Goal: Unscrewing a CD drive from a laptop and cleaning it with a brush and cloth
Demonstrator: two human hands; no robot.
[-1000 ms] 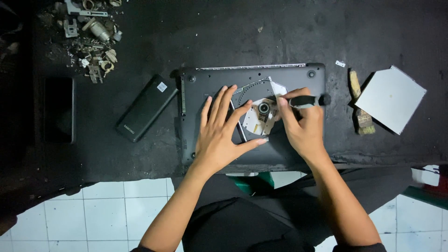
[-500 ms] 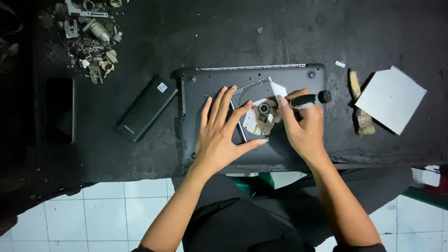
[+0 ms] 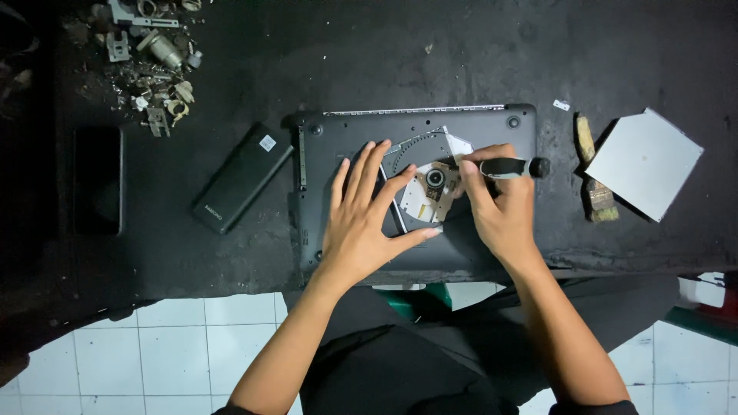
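Working a screwdriver (image 3: 507,167) into the exposed disc drive (image 3: 427,188) in the upturned laptop base (image 3: 338,138), we should keep the tip seated square and press straight down so it doesn't slip. Left hand (image 3: 365,211) lies flat, fingers spread, pinning the base; right hand (image 3: 500,207) is closed around the screwdriver. The drive sits between both hands, touching them.

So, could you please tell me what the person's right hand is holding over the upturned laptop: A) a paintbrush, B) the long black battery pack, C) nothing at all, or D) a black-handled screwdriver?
D: the right hand grips a black-handled screwdriver over the laptop, while the battery pack lies untouched to the left and the brush to the right.
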